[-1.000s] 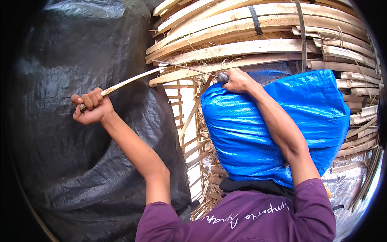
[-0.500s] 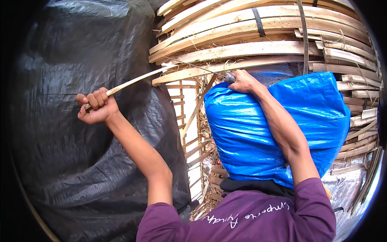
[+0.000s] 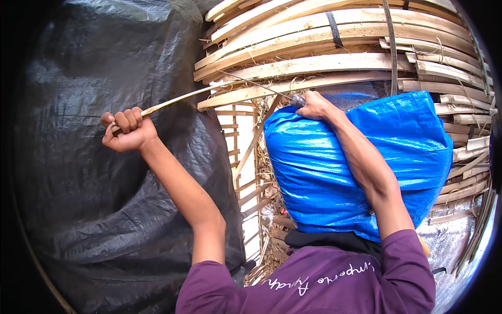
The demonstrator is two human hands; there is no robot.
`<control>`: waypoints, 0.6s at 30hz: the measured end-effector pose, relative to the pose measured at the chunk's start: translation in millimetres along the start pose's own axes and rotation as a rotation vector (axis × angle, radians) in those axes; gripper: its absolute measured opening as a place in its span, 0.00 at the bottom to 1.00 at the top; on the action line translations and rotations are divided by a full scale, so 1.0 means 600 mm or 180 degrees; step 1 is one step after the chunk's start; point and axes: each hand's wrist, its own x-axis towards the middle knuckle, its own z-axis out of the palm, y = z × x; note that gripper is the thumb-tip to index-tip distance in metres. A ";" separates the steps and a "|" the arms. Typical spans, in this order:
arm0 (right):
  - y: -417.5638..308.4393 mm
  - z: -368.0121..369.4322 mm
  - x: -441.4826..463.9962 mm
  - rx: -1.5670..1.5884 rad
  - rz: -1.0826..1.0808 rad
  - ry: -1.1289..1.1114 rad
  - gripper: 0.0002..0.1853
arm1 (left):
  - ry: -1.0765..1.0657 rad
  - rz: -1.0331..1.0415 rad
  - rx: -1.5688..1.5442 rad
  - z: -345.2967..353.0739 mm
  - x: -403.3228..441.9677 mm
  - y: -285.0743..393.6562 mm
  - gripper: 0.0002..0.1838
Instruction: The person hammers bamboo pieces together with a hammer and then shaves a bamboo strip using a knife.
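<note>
My left hand (image 3: 129, 130), closed in a fist, grips one end of a thin pale bamboo strip (image 3: 180, 98). The strip slants up to the right, and its far end reaches the knife blade (image 3: 250, 82). Whether strip and blade touch, I cannot tell. My right hand (image 3: 315, 106) is wrapped round the dark handle (image 3: 298, 100) of this slim knife, whose blade points up and left. Beneath the right hand and forearm, a blue tarp (image 3: 319, 172) is draped over my lap.
Stacked split bamboo slats (image 3: 314, 39) lie ahead and to the right, some tied with dark bands. On the left hangs a black plastic sheet (image 3: 78, 209). Between sheet and tarp stands a slatted bamboo lattice (image 3: 230, 138), with shavings on the ground beside it.
My left hand has moved slightly up and right. The bamboo strip has shifted with it, so its far end lies farther right along the blade. My right hand stays almost still.
</note>
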 end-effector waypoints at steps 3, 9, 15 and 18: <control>0.000 0.016 0.013 -0.0050 0.0369 0.0020 0.20 | 0.0034 0.0033 0.0103 0.000 -0.003 0.000 0.10; 0.007 0.005 -0.007 0.0103 0.0896 0.0204 0.27 | 0.0251 0.0080 0.0181 0.023 -0.010 -0.002 0.10; 0.026 0.013 0.000 -0.0170 0.0898 0.0459 0.25 | 0.0438 0.0132 0.0287 0.019 -0.024 0.002 0.10; 0.035 0.010 0.006 -0.0515 0.0854 0.0569 0.22 | 0.0232 0.0061 0.0205 0.010 -0.038 0.009 0.10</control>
